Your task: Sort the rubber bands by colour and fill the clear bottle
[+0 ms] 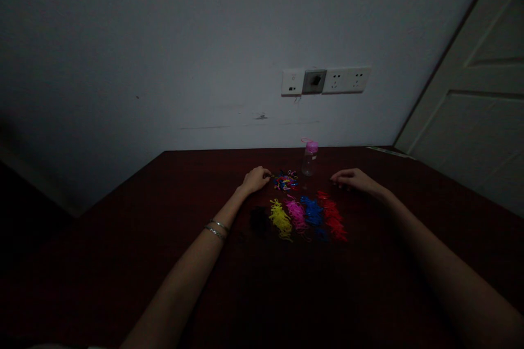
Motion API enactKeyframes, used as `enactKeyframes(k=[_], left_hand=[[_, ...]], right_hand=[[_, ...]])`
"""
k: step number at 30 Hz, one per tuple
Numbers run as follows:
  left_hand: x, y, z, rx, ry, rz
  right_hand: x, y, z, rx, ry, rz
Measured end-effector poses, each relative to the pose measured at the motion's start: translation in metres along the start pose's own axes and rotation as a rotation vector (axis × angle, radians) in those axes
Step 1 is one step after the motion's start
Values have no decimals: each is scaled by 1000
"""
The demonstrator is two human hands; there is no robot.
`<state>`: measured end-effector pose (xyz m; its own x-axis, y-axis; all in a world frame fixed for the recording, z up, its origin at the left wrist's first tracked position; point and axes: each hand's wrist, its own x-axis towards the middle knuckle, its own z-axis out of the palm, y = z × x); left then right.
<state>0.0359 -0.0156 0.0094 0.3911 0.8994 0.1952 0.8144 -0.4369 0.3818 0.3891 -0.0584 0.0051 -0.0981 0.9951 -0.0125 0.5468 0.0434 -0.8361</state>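
Note:
My left hand (pixel 256 179) rests at the left edge of a mixed pile of small coloured rubber bands (pixel 285 180), its thumb and fingers drawn together; what is between them, if anything, is too small to make out. To the right of a clear bottle with a pink lid (pixel 310 159), my right hand (pixel 355 180) is over the table with bent fingers pinched together, a tiny dark spot at their tips. Sorted bands lie nearer me in a row: black (pixel 259 220), yellow (pixel 280 219), pink (pixel 297 212), blue (pixel 313 210) and red (pixel 332 216).
The dark red table (pixel 196 174) meets a pale wall (pixel 184 54) at its back edge. Sockets and switch plates (pixel 346 80) are set in the wall above the bottle. A white panelled door (pixel 470 103) stands at the right. The light is dim.

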Motion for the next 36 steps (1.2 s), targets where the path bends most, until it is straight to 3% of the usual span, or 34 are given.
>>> enactKeyframes(k=[6,17,25,29,32,36], left_hand=[[2,-1,4,7,14,-2],[4,0,3,44,-26,-79],[-1,6,2,179,-50,-47],[3,10,-9,145,-81,-16],[7,17,-23,-36,-193,91],[4,34,-40,-343,-511,141]], right_hand=[[-5,18,-7,188,230,33],[-6,15,-5,201,238,40],[-8,11,-4,150,240,35],[-7,14,-4,142,238,27],[-6,16,-5,153,227,27],[-5,18,-5,157,221,16]])
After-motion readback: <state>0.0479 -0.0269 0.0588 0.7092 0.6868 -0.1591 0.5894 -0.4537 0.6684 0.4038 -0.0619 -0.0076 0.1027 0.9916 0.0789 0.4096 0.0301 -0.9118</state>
